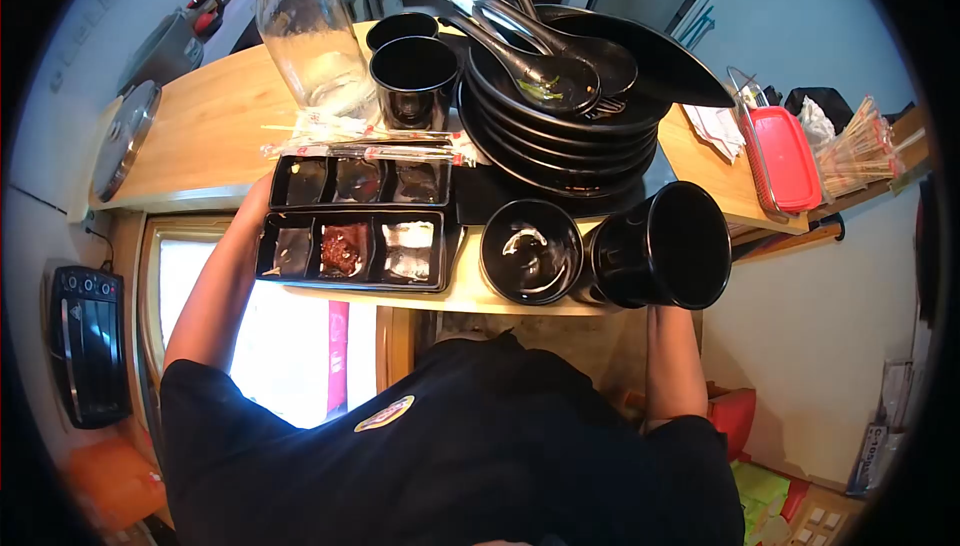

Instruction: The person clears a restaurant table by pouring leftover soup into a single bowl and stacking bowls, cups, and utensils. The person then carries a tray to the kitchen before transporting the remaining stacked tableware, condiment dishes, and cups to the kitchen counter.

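My left forearm reaches up to the left end of two black three-part sauce dishes (350, 248), and the hand is hidden behind them. One dish holds red sauce. My right forearm ends beneath black cups (690, 246), which hide that hand. Between them sits a small black bowl (531, 251) with some liquid inside. Behind it rises a stack of black plates (560, 161), topped by black spoons (545, 76) and white-handled cutlery. Wrapped chopsticks (370, 141) lie across the rear sauce dish. Part of a flat black tray (485, 208) shows under the dishes.
A wooden counter (190, 136) runs beneath and behind the dishes. On it are a red-capped glass bottle (310, 46), black cups (413, 76) and a glass lid (128, 141). At right are a red-lidded container (785, 156) and bundled sticks (860, 151). A toaster oven (90, 346) is at left.
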Tool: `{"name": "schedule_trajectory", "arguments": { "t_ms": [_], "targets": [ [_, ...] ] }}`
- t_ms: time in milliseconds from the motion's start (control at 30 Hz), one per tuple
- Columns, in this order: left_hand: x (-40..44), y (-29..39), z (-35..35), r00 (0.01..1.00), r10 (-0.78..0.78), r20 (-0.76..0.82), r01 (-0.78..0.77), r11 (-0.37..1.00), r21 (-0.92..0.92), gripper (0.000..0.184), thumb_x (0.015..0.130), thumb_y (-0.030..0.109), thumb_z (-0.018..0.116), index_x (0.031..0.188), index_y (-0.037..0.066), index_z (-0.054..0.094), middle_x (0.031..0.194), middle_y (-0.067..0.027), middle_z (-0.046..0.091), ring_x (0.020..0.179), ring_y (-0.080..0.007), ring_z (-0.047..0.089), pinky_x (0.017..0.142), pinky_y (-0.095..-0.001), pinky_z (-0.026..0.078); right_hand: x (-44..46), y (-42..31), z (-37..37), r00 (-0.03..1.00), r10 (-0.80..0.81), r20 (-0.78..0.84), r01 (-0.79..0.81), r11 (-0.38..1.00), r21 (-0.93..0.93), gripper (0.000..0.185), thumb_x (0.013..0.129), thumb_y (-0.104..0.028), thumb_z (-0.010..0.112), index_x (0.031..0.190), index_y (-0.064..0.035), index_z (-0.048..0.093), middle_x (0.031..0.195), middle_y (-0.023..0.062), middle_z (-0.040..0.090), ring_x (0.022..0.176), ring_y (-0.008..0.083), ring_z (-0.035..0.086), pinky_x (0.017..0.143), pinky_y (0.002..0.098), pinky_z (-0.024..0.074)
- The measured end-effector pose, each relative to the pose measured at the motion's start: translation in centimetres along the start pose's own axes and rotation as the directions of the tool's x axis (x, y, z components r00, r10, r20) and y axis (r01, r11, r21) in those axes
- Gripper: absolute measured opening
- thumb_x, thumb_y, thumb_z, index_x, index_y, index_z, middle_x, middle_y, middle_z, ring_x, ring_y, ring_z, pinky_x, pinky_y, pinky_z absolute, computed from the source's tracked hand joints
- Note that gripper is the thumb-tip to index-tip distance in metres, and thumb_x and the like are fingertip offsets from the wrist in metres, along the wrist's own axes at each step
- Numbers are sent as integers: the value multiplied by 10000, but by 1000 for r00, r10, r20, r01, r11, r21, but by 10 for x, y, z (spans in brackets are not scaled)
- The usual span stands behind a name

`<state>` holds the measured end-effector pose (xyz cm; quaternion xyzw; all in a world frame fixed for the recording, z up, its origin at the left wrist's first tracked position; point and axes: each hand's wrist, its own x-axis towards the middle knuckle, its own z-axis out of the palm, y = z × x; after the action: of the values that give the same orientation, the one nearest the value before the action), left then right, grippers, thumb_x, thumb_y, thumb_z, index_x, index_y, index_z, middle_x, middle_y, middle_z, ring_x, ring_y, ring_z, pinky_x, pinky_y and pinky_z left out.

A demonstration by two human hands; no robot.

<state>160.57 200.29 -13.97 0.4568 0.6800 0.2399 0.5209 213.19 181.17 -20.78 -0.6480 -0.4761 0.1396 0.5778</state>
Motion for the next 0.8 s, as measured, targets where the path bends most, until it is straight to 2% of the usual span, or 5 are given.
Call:
{"name": "schedule_trajectory", "arguments": {
  "t_ms": [267, 467, 633, 767, 800],
  "targets": [
    [-19, 19, 13, 994, -53, -96, 42, 992, -116, 433, 867, 440, 441, 1016, 60, 587, 838, -72, 629, 642, -152, 590, 559, -264, 473, -4, -6, -4, 1000, 4, -28, -5, 1000, -21, 466, 721, -206, 625, 1140, -37, 509, 1092, 137, 560, 1019, 276, 540, 866, 373, 437],
    [-37, 27, 18, 989, -136, 53, 145, 881, -450, 417, 893, 419, 396, 1013, 68, 588, 890, -126, 638, 724, -216, 630, 637, -329, 523, -10, -13, -3, 999, 3, -42, -4, 1000, -30, 473, 721, -215, 631, 1142, -38, 510, 1095, 133, 560, 1018, 275, 540, 865, 373, 438],
    [-40, 13, 6, 914, -24, 405, 352, 544, -762, 521, 904, 436, 344, 957, -22, 587, 862, -162, 639, 740, -273, 629, 677, -385, 521, -15, -14, -5, 998, 6, -70, -9, 999, -44, 478, 721, -224, 637, 1144, -39, 510, 1097, 130, 560, 1016, 274, 540, 865, 373, 438],
    [-54, -11, 4, 939, 58, 340, 236, 611, -755, 504, 906, 395, 351, 952, -54, 576, 896, -180, 630, 768, -284, 625, 713, -384, 515, -20, -15, -3, 997, 6, -79, -10, 999, -50, 483, 721, -230, 641, 1145, -40, 510, 1099, 127, 559, 1016, 274, 541, 865, 374, 439],
    [-65, -9, 13, 966, 77, 248, 179, 492, -852, 477, 903, 367, 357, 956, -55, 574, 919, -187, 623, 794, -287, 620, 735, -384, 509, -22, -16, -2, 996, 5, -84, -10, 998, -57, 484, 721, -232, 642, 1146, -40, 510, 1100, 126, 559, 1015, 274, 541, 865, 374, 439]
  ]
}}
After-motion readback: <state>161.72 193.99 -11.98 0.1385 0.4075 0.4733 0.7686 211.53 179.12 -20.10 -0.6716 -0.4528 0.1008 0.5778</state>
